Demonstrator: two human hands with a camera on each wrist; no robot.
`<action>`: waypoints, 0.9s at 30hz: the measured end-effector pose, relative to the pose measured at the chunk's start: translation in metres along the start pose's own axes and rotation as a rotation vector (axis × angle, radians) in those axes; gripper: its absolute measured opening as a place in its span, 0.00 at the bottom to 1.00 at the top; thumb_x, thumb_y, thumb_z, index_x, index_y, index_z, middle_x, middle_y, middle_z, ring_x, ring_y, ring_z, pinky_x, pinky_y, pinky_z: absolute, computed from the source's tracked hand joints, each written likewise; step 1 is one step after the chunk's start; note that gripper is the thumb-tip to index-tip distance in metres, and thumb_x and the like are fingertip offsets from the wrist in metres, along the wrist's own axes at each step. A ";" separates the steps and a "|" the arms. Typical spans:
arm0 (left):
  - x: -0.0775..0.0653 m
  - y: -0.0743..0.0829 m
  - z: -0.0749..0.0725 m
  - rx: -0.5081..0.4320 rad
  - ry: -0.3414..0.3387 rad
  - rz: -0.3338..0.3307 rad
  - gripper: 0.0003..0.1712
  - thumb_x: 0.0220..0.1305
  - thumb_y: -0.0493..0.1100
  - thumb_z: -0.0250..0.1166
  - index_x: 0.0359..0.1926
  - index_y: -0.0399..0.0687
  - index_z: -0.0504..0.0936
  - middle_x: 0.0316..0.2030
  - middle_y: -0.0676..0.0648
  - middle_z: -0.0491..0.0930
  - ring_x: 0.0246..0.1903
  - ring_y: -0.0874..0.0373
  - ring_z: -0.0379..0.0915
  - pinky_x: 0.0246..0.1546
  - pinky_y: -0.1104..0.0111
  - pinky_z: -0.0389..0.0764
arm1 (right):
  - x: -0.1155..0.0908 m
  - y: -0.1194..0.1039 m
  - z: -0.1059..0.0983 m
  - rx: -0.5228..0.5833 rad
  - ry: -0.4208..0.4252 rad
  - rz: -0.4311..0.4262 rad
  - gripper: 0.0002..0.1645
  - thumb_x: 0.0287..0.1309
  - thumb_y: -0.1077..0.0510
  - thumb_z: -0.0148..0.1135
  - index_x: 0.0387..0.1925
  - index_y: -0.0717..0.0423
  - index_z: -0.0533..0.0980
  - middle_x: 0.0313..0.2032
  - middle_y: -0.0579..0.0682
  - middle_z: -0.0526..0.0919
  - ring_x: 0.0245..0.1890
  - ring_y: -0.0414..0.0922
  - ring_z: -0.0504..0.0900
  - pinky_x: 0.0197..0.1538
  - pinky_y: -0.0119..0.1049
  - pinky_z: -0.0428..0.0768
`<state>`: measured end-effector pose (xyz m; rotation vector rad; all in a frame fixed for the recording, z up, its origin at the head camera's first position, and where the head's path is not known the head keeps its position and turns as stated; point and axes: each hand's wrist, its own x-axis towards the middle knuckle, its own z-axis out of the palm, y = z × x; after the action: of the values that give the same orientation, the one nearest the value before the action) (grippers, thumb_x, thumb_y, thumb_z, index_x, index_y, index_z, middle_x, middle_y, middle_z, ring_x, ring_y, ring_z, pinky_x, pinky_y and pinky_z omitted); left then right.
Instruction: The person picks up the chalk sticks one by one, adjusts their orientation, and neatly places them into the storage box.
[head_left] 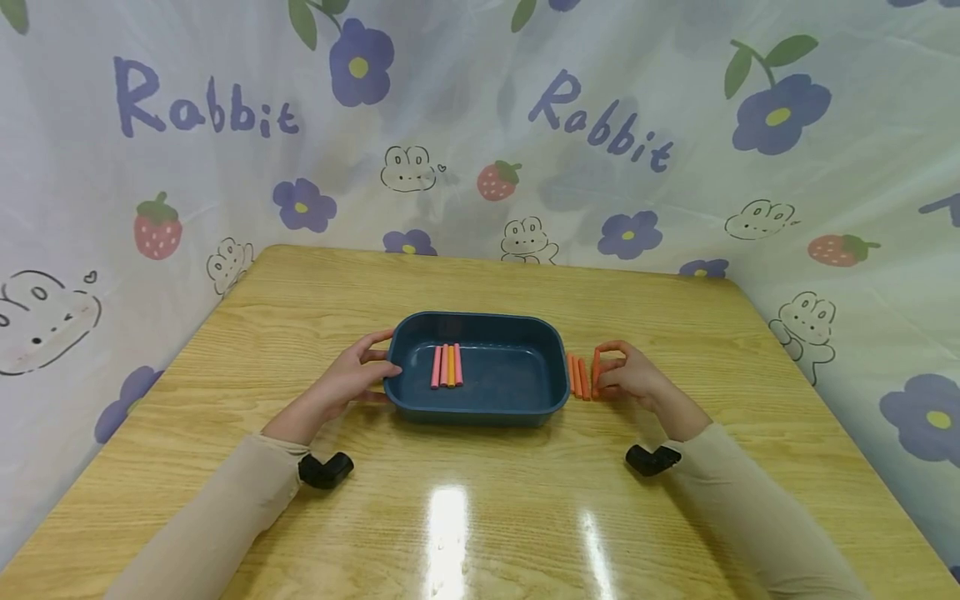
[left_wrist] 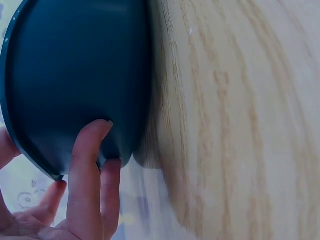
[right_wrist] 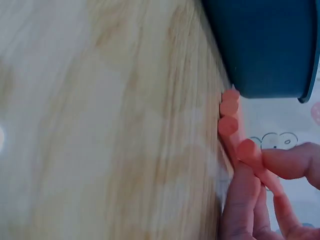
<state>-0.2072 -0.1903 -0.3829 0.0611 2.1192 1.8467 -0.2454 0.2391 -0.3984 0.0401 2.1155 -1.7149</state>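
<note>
My left hand (head_left: pixel 347 377) holds the left end of a dark teal, rounded rectangular box (head_left: pixel 506 379), thumb over the rim and fingers against the outer wall. Inside the box, toward its left, several pink chalk sticks and a yellow one (head_left: pixel 451 367) lie side by side. My right hand (head_left: pixel 636 377) is just right of the box, pinching an orange chalk stick (right_wrist: pixel 249 150) between thumb and fingers. Three more orange chalk sticks (right_wrist: pixel 228 125) lie in a row on the table between that hand and the box's right wall.
The box stands on a wood-grain table (head_left: pixel 375 517) that shines with reflected light near the front. A white printed curtain (head_left: pixel 465 108) hangs behind the table and along both sides. Black angled mounts (head_left: pixel 326 471) sit at both wrists.
</note>
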 end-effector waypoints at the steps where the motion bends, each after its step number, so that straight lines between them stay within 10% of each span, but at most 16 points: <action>1: 0.000 0.000 0.000 0.000 -0.001 0.001 0.42 0.62 0.36 0.59 0.72 0.48 0.48 0.61 0.29 0.56 0.42 0.47 0.76 0.38 0.53 0.80 | -0.001 0.000 0.000 0.028 -0.002 -0.004 0.40 0.54 0.75 0.54 0.66 0.65 0.49 0.42 0.58 0.72 0.32 0.44 0.80 0.39 0.38 0.81; 12: 0.000 0.001 0.000 0.000 0.008 -0.005 0.42 0.62 0.35 0.58 0.72 0.48 0.48 0.61 0.29 0.56 0.41 0.47 0.76 0.38 0.52 0.80 | -0.007 -0.018 0.013 0.406 -0.006 0.036 0.40 0.61 0.72 0.50 0.68 0.60 0.43 0.42 0.58 0.77 0.39 0.45 0.81 0.46 0.37 0.79; 27: 0.001 -0.001 0.000 -0.006 0.003 0.000 0.42 0.62 0.36 0.59 0.72 0.48 0.48 0.62 0.29 0.55 0.41 0.47 0.76 0.39 0.51 0.80 | -0.013 -0.046 0.033 0.523 -0.028 0.045 0.42 0.60 0.74 0.46 0.72 0.56 0.42 0.59 0.63 0.59 0.35 0.44 0.81 0.44 0.33 0.79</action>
<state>-0.2082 -0.1903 -0.3839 0.0575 2.1152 1.8545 -0.2366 0.2004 -0.3563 0.2099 1.5790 -2.1752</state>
